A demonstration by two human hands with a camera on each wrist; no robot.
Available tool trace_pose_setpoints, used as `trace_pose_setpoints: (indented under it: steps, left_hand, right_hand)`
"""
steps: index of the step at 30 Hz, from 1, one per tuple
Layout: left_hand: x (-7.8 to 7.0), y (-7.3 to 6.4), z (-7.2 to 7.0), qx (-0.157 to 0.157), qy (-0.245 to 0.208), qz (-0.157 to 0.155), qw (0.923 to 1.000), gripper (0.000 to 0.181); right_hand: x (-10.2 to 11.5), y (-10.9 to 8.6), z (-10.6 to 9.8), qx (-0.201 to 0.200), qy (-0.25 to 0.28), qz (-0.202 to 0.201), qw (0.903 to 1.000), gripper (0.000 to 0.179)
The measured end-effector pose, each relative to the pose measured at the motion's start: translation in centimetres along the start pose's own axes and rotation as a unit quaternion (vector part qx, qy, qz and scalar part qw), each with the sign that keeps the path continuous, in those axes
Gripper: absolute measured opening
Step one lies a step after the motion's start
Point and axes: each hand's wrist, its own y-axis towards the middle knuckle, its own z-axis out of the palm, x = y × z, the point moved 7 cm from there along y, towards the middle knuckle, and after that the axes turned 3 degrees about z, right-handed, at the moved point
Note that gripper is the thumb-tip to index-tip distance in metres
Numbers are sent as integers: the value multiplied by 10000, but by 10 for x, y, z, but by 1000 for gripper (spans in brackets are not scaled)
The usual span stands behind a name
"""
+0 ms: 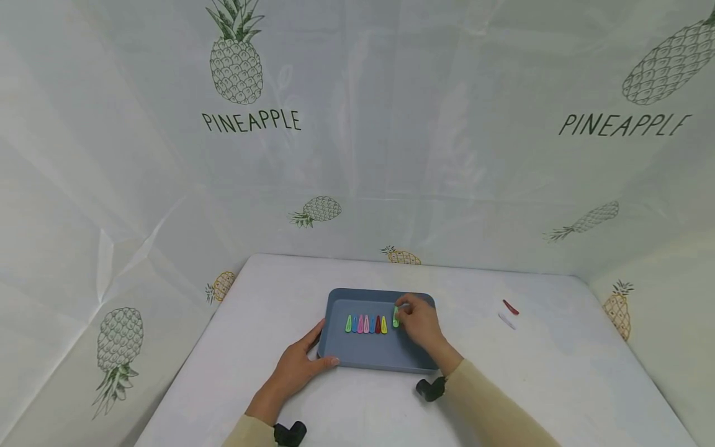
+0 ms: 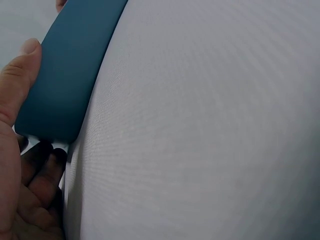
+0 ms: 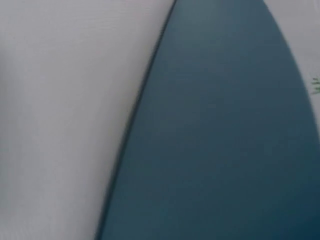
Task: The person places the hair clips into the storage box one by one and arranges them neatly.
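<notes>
A blue-grey rectangular tray (image 1: 363, 358) lies on the table. My left hand (image 1: 296, 367) grips its near left corner, thumb over the front rim and fingers along the left side; the left wrist view shows the tray's outer wall (image 2: 72, 75) between thumb and fingers. Inside the tray, several colored snap hair clips (image 1: 366, 324) stand side by side in a row. To the right of that row, my right hand (image 1: 422, 324) pinches a light green hair clip (image 1: 395, 317) over the tray floor. Only the tray's side (image 3: 215, 125) shows in the right wrist view, without the fingers.
On the white table (image 1: 547, 372), right of the tray, lie a dark red hair clip (image 1: 511, 307) and a whitish one (image 1: 506, 321). A pale sheet printed with pineapples (image 1: 236, 71) hangs behind and around the table.
</notes>
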Motion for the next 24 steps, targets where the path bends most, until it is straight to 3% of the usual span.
trace_pose_setpoints:
  steps: [15, 24]
  left_hand:
    - [1, 1, 1, -1, -33, -5, 10000, 100]
    - [1, 0, 0, 11, -49, -40, 10000, 100]
  right_hand:
    - [2, -2, 18, -30, -740, -378, 9965, 13]
    - [6, -4, 21, 169, -881, -395, 9952, 11]
